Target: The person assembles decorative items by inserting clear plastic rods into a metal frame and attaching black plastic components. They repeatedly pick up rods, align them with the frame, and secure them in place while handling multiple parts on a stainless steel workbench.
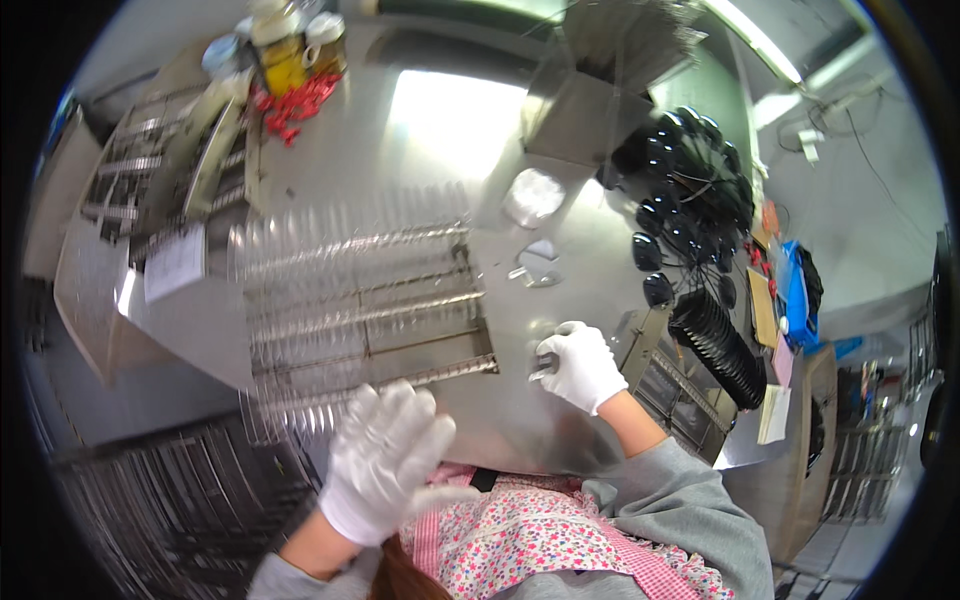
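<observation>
My left hand (388, 462), in a white glove, is raised just off the near edge of a metal rack (425, 343), its fingers stretched out with nothing seen in them. Rows of clear, thin, rounded pieces that look like lenses (345, 232) stand upright in that rack. To the right of the rack, low over the metal table, my right hand (582, 366) is gloved too, its fingers curled closed. A small greyish piece shows at its fingertips, too unclear to name. Beyond it a small, shiny clear piece (541, 265) lies on the table beside a round, whitish translucent pile (534, 197).
Dark rounded lenses (690, 190) are heaped at the right. Closer in, a curved row of black lenses (717, 348) stands by another metal rack (680, 395). A metal box (580, 120) sits at the back. Jars (280, 60) and red pieces (290, 103) are far left.
</observation>
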Demonstrator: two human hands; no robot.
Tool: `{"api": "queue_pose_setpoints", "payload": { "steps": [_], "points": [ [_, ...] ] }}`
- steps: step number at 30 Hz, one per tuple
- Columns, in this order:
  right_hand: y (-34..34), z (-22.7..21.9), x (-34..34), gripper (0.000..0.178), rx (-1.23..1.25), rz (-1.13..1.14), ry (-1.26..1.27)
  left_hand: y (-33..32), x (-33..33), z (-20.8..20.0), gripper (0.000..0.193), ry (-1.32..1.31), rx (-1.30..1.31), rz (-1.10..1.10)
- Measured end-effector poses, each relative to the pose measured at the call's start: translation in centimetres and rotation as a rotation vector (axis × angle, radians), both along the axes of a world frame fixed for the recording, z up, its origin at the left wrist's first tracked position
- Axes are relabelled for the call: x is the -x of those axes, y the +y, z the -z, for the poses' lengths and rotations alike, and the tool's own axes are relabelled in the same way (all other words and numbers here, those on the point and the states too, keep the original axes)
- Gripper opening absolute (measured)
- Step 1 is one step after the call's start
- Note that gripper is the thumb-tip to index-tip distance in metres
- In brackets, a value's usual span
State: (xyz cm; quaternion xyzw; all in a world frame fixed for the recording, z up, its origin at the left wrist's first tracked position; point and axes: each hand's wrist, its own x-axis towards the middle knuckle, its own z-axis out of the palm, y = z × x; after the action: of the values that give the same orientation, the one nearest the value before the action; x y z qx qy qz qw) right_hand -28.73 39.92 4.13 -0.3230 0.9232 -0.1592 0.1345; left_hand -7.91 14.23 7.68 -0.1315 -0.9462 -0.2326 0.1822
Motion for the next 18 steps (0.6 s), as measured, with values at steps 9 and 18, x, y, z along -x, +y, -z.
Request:
{"api": "queue_pose_setpoints", "payload": {
  "steps": [9, 18],
  "points": [
    [-2.6, -8.9, -4.0, 0.03, 0.721, -0.637, -0.314, 7.7, 3.2, -1.6, 0.091, -0.826, -1.693, 0.132],
    [-1.4, -6.3, -3.9, 0.077, 0.611, -0.346, -1.387, 5.4, 3.4, -3.0, 0.063, -0.194, -0.345, 0.178]
  ]
}}
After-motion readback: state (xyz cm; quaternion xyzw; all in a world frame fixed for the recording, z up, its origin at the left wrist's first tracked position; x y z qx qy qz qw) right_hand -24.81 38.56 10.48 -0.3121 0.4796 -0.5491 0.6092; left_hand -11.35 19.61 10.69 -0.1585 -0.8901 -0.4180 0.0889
